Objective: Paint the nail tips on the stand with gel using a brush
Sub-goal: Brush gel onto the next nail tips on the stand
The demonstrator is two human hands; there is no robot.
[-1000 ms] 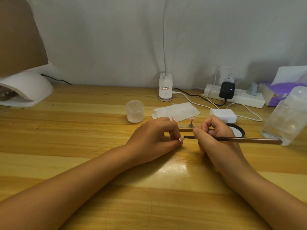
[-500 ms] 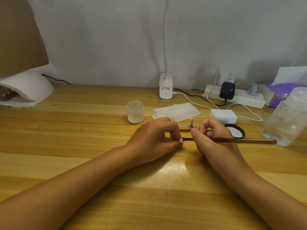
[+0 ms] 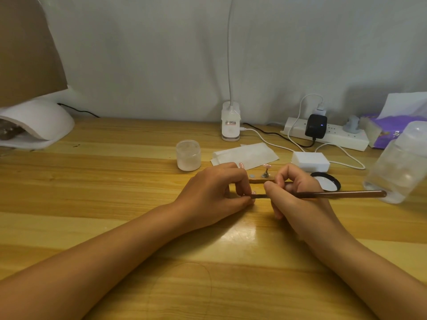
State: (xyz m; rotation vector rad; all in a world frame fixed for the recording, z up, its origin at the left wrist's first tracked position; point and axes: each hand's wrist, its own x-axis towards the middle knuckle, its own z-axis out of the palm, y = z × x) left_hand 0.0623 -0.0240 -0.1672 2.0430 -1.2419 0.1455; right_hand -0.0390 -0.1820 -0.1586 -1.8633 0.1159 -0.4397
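Head view: left hand (image 3: 217,192) pinches a small pink nail tip (image 3: 253,193) steady while right hand (image 3: 298,192), at three o'clock, grips the slim brown-handled brush (image 3: 335,194); short, light strokes should suit.

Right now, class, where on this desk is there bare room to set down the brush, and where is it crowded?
Bare wood lies between the nail lamp and the jar, and along the near edge beside both forearms. It is crowded behind the right hand: lid, white box, power strip, bottle.

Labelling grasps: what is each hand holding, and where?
Right hand grips the thin brown brush near its bristle end. Left hand pinches a small pink nail tip between its fingertips; exact contact unclear.
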